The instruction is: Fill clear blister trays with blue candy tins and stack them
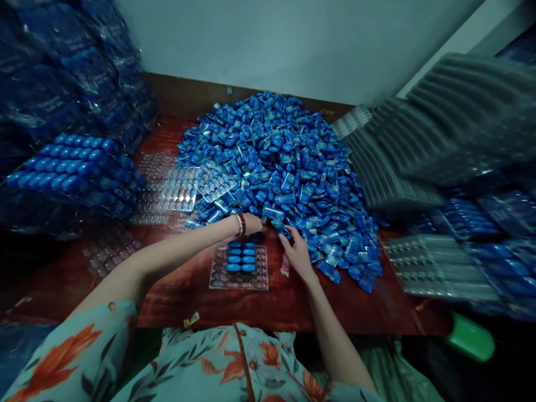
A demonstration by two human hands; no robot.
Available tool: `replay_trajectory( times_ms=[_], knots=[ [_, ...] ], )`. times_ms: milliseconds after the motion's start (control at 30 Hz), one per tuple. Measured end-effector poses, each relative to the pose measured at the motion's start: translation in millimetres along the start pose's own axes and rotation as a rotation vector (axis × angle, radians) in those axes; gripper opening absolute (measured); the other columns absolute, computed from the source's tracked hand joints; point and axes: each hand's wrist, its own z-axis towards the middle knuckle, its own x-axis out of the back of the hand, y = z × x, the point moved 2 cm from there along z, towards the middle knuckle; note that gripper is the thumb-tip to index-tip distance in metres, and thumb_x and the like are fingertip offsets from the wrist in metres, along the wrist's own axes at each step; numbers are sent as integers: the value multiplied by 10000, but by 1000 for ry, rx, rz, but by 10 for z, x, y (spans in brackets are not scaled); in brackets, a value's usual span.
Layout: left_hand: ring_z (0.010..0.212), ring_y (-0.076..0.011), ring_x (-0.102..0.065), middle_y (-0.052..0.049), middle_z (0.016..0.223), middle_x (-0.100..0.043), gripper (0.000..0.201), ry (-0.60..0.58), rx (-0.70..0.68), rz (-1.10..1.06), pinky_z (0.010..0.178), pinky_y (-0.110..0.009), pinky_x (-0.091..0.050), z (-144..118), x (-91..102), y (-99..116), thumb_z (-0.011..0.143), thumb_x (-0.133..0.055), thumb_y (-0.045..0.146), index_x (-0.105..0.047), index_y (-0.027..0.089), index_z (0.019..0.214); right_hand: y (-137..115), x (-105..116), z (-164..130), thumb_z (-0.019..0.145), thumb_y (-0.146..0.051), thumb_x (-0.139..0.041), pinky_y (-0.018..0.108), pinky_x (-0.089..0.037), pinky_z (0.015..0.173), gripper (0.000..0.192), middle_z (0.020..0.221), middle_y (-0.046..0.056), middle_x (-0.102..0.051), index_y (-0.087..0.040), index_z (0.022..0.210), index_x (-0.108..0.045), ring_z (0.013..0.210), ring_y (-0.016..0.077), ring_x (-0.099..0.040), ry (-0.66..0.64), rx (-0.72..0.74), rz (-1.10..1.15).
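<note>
A big heap of small blue plastic cases (285, 167) covers the back of a reddish-brown table (176, 301). In front of it lies a clear blister tray (239, 268) with several blue cases set in its far rows. My left hand (253, 223), with a bead bracelet at the wrist, reaches into the near edge of the heap just beyond the tray; whether it holds a case is hidden. My right hand (297, 251) rests on cases at the heap's edge to the right of the tray, fingers spread over them.
Filled trays of blue cases (71, 167) are stacked at the left, with empty clear trays (171, 190) beside them. Stacks of empty trays (435, 268) and grey tray piles (439, 128) stand at the right. Wrapped blue bundles fill the far left. A green object (471, 338) lies at the lower right.
</note>
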Motion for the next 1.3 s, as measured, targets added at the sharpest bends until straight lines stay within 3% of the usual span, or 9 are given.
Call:
replay_trajectory(
  times_ms=[133,267,367,467,667,800,933,1100,1300],
  knots=[
    [690,-139,-595,-62,1031,-621,285,-48,-46,55,516,-217,-375,-62,17,-16,799,-514,105,-643,255,1005,36,36,-292,777,-481,-537,242,-407,455,398,587,-61,-575,-212,1047,-423,434,117,-502,-169,-296,468],
    [717,-138,-606,-76,1087,-581,197,92,22,26,534,-221,-394,-250,143,6,861,-481,199,-592,199,1023,1,139,-602,720,-431,-631,216,-427,480,346,705,-11,-612,-199,946,-510,566,120,-571,-214,-353,531],
    [778,-140,-607,-53,1001,-600,245,483,133,-209,613,-216,-442,-649,288,84,869,-512,301,-528,182,1083,-88,192,-806,742,-380,-635,237,-483,639,353,928,39,-632,-202,1035,-550,790,145,-608,-225,-284,448],
    [780,-129,-598,-46,974,-607,342,849,278,-493,667,-224,-478,-1239,247,275,829,-590,329,-497,184,1124,-192,115,-952,777,-355,-622,232,-479,635,314,832,13,-625,-207,1045,-554,712,131,-589,-240,-169,252],
    [703,-117,-602,-27,909,-584,207,1142,565,-792,624,-252,-519,-2018,-431,912,848,-544,204,-497,213,1048,-361,-175,-1016,900,-190,-428,283,-480,791,232,983,72,-611,-209,1085,-566,913,170,-576,-260,328,-97],
    [868,-157,-585,-44,912,-580,168,1147,569,-722,753,-311,-518,-1912,-817,1226,848,-513,171,-494,211,1010,-468,-230,-981,870,-74,-373,278,-477,696,344,924,91,-590,-170,1150,-548,834,175,-557,-399,535,-437],
    [876,-152,-590,-64,942,-593,195,1054,461,-659,761,-296,-515,-1713,-991,1253,870,-455,139,-486,202,1052,-613,-230,-924,857,-70,-415,267,-439,655,278,888,74,-561,-168,1074,-558,796,174,-528,-522,568,-640],
    [809,-145,-588,-78,892,-596,257,858,290,-364,690,-256,-502,-1679,-1005,1137,900,-376,121,-499,178,1119,-776,-274,-891,850,-72,-453,269,-402,627,223,873,58,-553,-178,1021,-549,794,178,-514,-579,625,-741],
    [741,-160,-539,-80,845,-573,225,551,251,-90,653,-275,-484,-1543,-795,1148,906,-340,130,-534,144,1020,-840,-359,-856,848,-79,-461,292,-401,611,230,847,76,-582,-172,1027,-573,758,187,-532,-539,620,-786]
  ],
)
